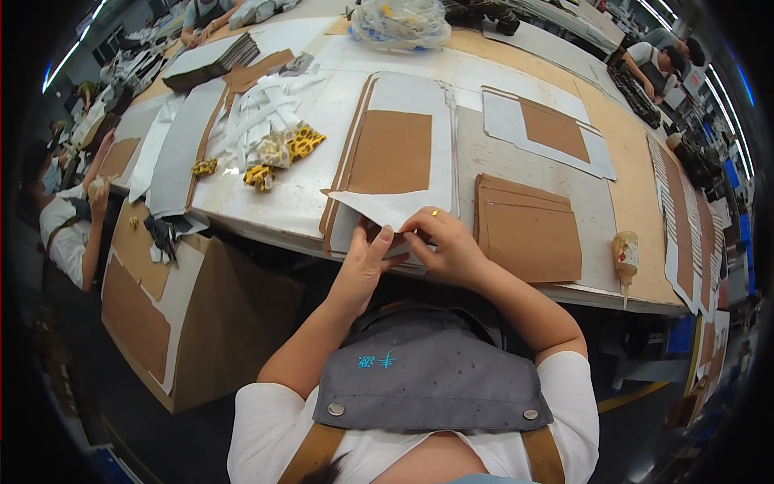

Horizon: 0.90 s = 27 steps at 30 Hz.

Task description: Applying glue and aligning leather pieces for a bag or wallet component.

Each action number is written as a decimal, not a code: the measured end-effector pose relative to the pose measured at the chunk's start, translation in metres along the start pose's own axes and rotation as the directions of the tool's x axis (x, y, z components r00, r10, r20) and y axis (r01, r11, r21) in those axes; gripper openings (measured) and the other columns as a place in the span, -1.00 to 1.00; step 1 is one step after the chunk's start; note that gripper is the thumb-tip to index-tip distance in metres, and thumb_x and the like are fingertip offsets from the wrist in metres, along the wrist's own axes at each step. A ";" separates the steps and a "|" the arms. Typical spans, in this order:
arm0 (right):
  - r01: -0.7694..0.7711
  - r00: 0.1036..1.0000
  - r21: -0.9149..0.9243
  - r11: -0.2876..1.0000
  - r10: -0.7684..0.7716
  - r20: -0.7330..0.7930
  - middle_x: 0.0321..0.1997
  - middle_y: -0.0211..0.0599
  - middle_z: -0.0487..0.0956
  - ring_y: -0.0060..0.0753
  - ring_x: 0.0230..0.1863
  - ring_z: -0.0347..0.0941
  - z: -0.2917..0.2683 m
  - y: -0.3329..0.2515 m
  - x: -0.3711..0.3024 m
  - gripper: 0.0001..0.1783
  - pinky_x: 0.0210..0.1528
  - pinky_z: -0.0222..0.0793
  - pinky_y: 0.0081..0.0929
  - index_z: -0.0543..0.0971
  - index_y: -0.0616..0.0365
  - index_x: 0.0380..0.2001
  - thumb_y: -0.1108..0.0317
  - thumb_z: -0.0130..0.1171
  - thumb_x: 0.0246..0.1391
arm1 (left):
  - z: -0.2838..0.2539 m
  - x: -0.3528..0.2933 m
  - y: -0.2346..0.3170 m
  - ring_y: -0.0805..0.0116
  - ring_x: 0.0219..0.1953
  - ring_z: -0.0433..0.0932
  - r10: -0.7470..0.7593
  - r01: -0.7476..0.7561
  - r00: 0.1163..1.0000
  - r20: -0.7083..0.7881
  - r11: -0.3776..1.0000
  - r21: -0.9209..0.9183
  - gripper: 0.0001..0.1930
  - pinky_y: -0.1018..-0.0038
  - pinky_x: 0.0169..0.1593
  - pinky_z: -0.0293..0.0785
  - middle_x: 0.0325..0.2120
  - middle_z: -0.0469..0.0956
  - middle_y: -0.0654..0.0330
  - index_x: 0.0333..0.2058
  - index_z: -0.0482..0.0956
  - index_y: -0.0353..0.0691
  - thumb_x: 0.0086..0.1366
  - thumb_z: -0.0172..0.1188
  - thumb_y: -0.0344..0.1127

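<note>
A stack of white sheets lies at the table's near edge, in front of me. On it rests a brown rectangular panel. The near edge of the top white sheet is lifted and folded up at an angle. My left hand grips that edge, thumb on top and fingers partly hidden underneath. Close beside it, my right hand, wearing a ring, pinches the same edge between thumb and fingers. Whatever lies exactly between the right fingertips is mostly hidden.
Right of the sheets sits a stack of brown panels, with a glue bottle near the edge. White strips and yellow spotted fabric lie left. A plastic bag is at the back. Co-workers work around the table.
</note>
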State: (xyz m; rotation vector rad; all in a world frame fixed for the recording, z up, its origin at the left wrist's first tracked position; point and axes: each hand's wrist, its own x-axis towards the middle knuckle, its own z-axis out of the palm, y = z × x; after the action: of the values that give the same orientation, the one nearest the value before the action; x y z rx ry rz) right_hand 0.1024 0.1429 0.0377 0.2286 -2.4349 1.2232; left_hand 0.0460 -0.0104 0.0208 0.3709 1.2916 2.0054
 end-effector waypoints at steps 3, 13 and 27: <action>0.197 0.979 -0.071 0.978 -0.200 -0.041 -0.43 -0.20 0.45 -0.17 -0.36 0.40 0.006 0.000 0.001 -0.91 -0.32 0.34 -0.36 0.45 0.21 -0.41 0.49 0.12 -0.04 | 0.003 0.014 0.010 0.33 0.03 0.35 0.022 -0.020 0.995 -0.094 1.000 0.019 -0.56 0.30 0.04 0.34 -0.02 0.32 0.13 0.10 0.13 -0.29 0.32 -0.02 -0.26; -0.192 0.924 0.251 0.949 0.261 -0.281 -0.43 -0.32 0.48 -0.57 -0.42 0.35 -0.060 0.039 0.033 -0.80 -0.32 0.31 -0.59 0.45 0.26 -0.37 0.31 0.02 0.14 | 0.010 0.017 0.088 0.23 -0.03 0.40 0.338 -0.324 0.925 -0.172 0.940 0.107 -0.48 0.36 0.03 0.34 -0.08 0.35 0.03 0.07 0.17 -0.42 0.09 0.06 -0.58; -0.537 0.815 0.610 0.582 0.544 0.199 0.08 -0.04 0.35 -0.24 0.08 0.30 -0.064 0.144 0.108 -0.35 0.10 0.23 -0.43 0.25 0.36 0.10 0.23 0.13 -0.03 | 0.031 0.064 0.199 0.17 -0.26 0.54 0.534 -0.538 0.843 0.068 0.832 0.132 -0.44 0.38 -0.19 0.52 -0.24 0.46 -0.08 -0.05 0.28 -0.51 -0.07 -0.01 -0.32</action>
State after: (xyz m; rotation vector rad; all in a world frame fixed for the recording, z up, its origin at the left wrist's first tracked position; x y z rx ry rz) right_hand -0.0230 0.2842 0.0125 -0.3883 -2.0124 2.3198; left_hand -0.0627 0.0058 0.2008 0.9187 1.4324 2.3506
